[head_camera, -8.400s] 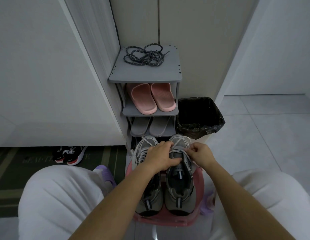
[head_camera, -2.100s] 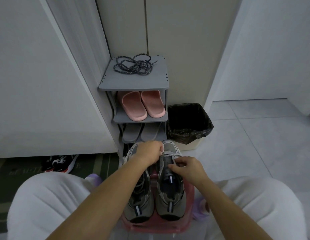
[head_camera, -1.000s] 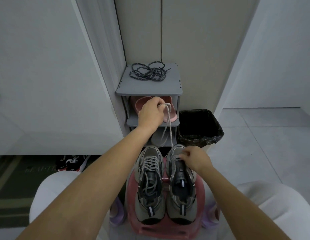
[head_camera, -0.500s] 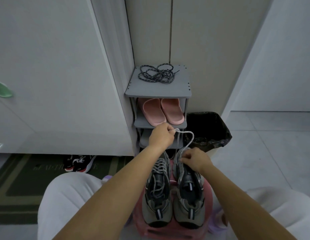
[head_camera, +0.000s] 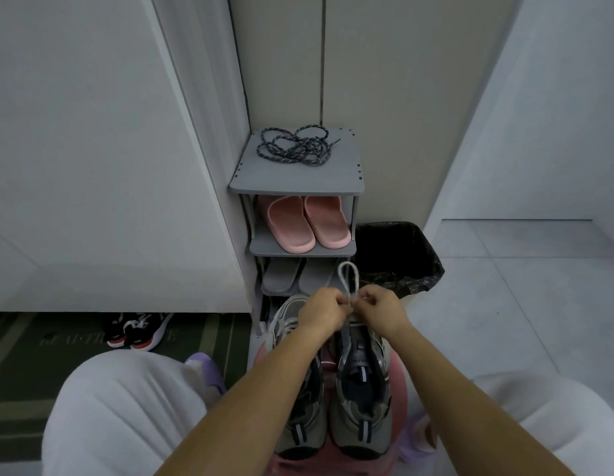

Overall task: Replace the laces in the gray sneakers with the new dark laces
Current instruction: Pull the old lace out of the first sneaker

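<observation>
Two gray sneakers stand side by side on a pink stool point(head_camera: 398, 383) between my knees. The right sneaker point(head_camera: 362, 400) has most of its old light lace point(head_camera: 348, 280) pulled out. That lace stands up in a loop above my hands. My left hand point(head_camera: 321, 312) and my right hand point(head_camera: 381, 310) meet over the right sneaker's toe end, both pinching the light lace. My left forearm covers much of the left sneaker point(head_camera: 298, 424), which still shows its lace. The dark laces point(head_camera: 295, 149) lie in a tangle on top of the gray shoe rack point(head_camera: 295, 183).
The rack holds pink slippers point(head_camera: 307, 223) and gray slippers point(head_camera: 298, 280) on lower shelves. A black-lined bin point(head_camera: 398, 259) stands right of the rack. Black and red shoes point(head_camera: 137, 329) sit on a dark mat at the left. White walls flank the rack.
My left hand has come down from in front of the rack to meet my right hand over the right sneaker. The raised lace now forms a short loop above both hands.
</observation>
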`<state>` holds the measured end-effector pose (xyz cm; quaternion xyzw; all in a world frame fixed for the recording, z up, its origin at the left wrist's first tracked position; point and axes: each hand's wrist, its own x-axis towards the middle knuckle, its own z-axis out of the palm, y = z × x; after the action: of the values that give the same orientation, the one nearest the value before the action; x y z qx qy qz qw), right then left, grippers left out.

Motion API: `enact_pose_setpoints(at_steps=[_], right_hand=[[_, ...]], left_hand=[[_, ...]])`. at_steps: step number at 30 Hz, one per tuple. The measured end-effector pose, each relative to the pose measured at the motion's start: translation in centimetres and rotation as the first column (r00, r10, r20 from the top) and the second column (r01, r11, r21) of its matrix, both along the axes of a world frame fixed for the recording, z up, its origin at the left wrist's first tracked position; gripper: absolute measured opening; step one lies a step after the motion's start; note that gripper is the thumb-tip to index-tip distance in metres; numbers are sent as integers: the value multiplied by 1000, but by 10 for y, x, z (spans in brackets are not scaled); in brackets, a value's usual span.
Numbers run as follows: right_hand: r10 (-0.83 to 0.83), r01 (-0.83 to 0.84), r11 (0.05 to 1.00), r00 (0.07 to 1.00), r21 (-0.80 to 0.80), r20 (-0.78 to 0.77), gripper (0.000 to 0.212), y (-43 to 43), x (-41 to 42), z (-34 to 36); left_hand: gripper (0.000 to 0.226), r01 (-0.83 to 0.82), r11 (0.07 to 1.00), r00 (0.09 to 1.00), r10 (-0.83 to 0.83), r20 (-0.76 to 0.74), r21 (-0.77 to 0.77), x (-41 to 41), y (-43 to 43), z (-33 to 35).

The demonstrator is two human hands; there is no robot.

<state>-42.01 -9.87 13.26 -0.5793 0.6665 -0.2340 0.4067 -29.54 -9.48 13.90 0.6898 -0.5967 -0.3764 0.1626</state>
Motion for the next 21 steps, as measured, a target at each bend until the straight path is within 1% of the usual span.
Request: enact_pose_setpoints(at_steps=[3,6,7,8,9,10,11,12,14,16,18,21], right_hand=[[-38,37,999,994,11,98,12,-1,0,2],[-76,77,997,984,1,164,8,5,1,4],[-85,84,996,989,10,122,16,7,0,3],[-86,85,996,996,35,25,33,11,0,3],[-81,88,994,992,63,-99,53,17,1,3],[-70,89,992,979,92,-190,72,22,3,0],[-46,78,989,970,124,-239,83,29,5,-3],[-16,60,985,964,161,-265,87,35,7,-6],[40,24,976,957,216,-288,89,45,11,-12],[49,14,978,955,208,-293,93,51,12,-18],[18,37,981,961,190,-277,95,53,12,-20],[21,32,984,956,177,-292,87,54,9,-20]], left_hand=[[33,-14,1000,1000,14,7,-1,-3,0,-3],[40,-32,999,999,33,38,-24,0,-2,-5],[41,-40,999,998,41,36,-25,2,-2,-5],[42,-52,998,998,53,26,-32,3,-3,-6],[43,-73,997,997,73,8,-33,4,-4,-6],[44,-92,995,996,92,-10,-35,6,-5,-6],[43,-110,993,994,109,-24,-34,7,-7,-5],[42,-120,992,992,119,-32,-35,9,-8,-5],[38,-128,991,991,126,-49,-38,11,-11,-3],[37,-137,989,988,133,-80,-52,12,-12,0],[31,-178,982,975,167,-144,-68,14,-13,6],[16,-257,960,944,225,-240,-112,20,-21,20]])
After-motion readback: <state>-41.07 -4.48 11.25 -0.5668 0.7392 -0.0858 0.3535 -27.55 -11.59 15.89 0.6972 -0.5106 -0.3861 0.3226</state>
